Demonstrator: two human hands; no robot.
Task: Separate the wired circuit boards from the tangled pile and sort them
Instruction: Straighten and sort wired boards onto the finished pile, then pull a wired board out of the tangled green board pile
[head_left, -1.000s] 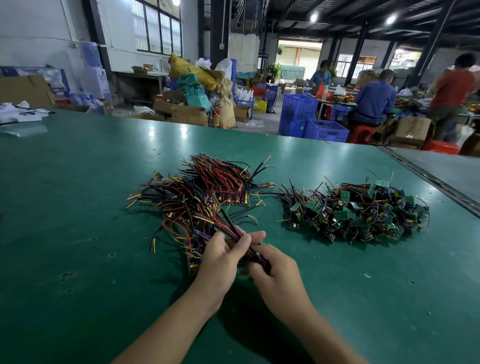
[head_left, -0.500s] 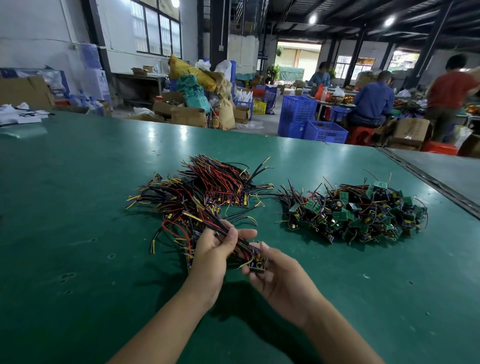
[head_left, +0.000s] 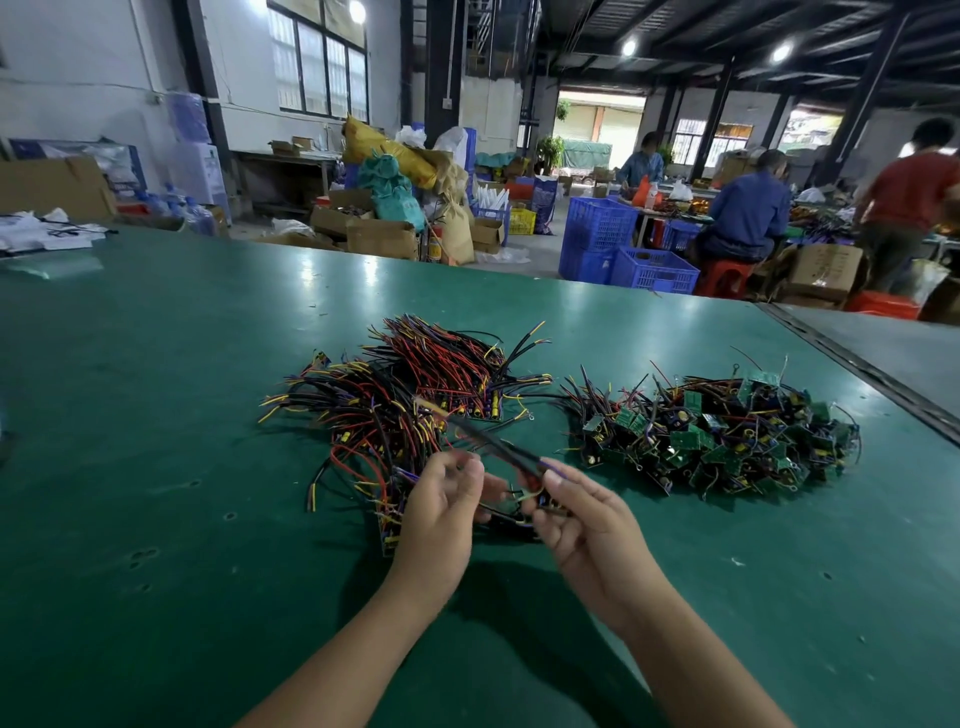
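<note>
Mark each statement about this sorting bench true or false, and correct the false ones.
1. A long-wired pile and a green-board pile lie apart on the green table. True.
2. The green-board pile lies left of the long-wired pile. False: it lies to its right.
3. The right hand holds a wired board. True.
4. The blue crates stand on the table. False: they stand on the floor beyond it.
</note>
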